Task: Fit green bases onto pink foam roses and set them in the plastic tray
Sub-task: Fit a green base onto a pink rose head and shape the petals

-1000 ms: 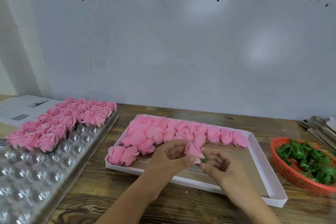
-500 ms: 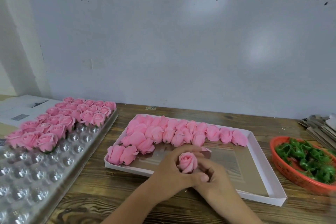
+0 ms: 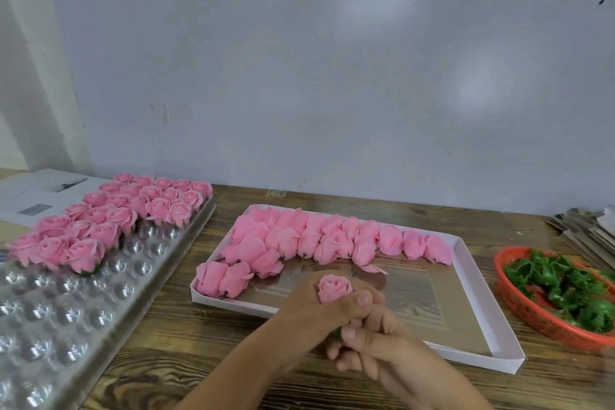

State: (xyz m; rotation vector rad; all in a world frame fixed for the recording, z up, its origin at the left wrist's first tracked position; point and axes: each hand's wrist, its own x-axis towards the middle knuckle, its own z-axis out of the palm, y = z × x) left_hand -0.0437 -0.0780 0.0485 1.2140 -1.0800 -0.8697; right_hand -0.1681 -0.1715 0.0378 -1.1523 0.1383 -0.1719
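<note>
My left hand (image 3: 319, 306) grips a pink foam rose (image 3: 334, 288), held upright with its bloom facing up, over the near edge of the white box (image 3: 479, 306). My right hand (image 3: 376, 343) sits just below and curls round the green base (image 3: 336, 330), of which only a sliver shows under the rose. Several bare pink roses (image 3: 319, 240) lie in rows in the white box. The clear plastic tray (image 3: 66, 309) at the left carries several finished roses (image 3: 109, 220) in its far cells.
A red basket (image 3: 532, 313) of green bases (image 3: 565, 289) stands at the right edge. Grey cardboard sheets (image 3: 585, 226) are stacked behind it. Papers (image 3: 36, 196) lie at the far left. A pale wall panel rises behind the wooden table (image 3: 199, 366).
The rose has turned from lying sideways to bloom up. Both hands have dropped toward me and closed together, with my right hand now under the rose.
</note>
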